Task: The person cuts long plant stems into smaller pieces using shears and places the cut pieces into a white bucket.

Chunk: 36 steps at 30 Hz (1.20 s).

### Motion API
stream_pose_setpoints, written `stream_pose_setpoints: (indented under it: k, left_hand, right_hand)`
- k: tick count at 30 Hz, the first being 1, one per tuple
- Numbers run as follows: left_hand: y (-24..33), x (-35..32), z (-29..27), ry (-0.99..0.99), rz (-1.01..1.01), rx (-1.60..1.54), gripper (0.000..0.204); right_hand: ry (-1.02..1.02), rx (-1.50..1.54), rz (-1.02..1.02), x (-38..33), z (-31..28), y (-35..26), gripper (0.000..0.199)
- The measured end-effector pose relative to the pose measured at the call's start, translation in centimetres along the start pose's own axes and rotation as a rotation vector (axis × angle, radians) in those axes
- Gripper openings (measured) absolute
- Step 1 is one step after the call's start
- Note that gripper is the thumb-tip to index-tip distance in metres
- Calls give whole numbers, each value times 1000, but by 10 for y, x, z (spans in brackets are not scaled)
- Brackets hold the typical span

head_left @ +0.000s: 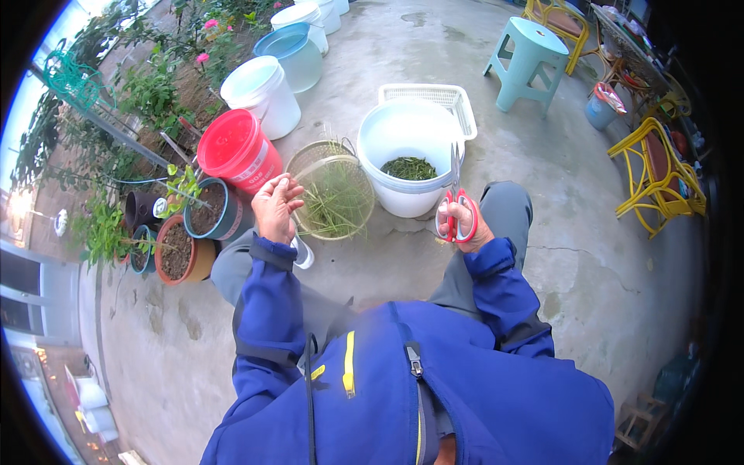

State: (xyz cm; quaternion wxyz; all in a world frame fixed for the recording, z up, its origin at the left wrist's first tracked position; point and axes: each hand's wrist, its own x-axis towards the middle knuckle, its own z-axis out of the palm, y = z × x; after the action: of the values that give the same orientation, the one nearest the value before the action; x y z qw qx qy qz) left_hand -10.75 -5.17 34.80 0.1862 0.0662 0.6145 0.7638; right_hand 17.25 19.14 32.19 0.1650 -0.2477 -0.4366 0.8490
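My right hand (474, 230) grips a pair of scissors (456, 170) by its red and grey handles. The blades point away from me, beside the right rim of a large white bucket (411, 193). Chopped green leaves or stems (408, 168) lie at the bottom of that bucket. My left hand (275, 208) is raised at the left edge of a round woven basket (304, 159), its fingers curled and the tips pinched together. Whatever they hold, if anything, is too small to make out. Long thin green grass-like stalks (335, 198) lie loose in the basket.
A white plastic basket (467, 116) sits behind the bucket. Left of me stand a red bucket (260, 167), a white bucket (271, 112) and several potted plants (186, 263). A light-blue stool (535, 50) and yellow-framed chairs (659, 182) stand to the right on the concrete floor.
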Motion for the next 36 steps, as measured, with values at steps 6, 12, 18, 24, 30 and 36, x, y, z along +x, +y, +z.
stream_pose_setpoints:
  k: [6, 12, 18, 24, 30, 36]
  left_hand:
    - [-31, 10, -27, -12, -137, 35, 15]
    - [-106, 49, -59, 75, -372, 9, 13]
    - [-184, 102, -63, 210, -576, -40, 16]
    - [-214, 127, -29, 20, 85, 1252, 38]
    - [-228, 151, -32, -187, 128, 1453, 19]
    - [-221, 129, -16, -193, 473, 1441, 6]
  right_hand:
    - [-25, -28, 17, 10, 15, 15, 17]
    - [-48, -130, 94, 19, 18, 29, 17]
    - [-19, -319, 253, 19, 13, 40, 16]
    - [27, -581, 400, 23, 4, 47, 19]
    - [-49, -826, 363, 26, 4, 56, 21]
    - [-49, -780, 325, 27, 1, 54, 19]
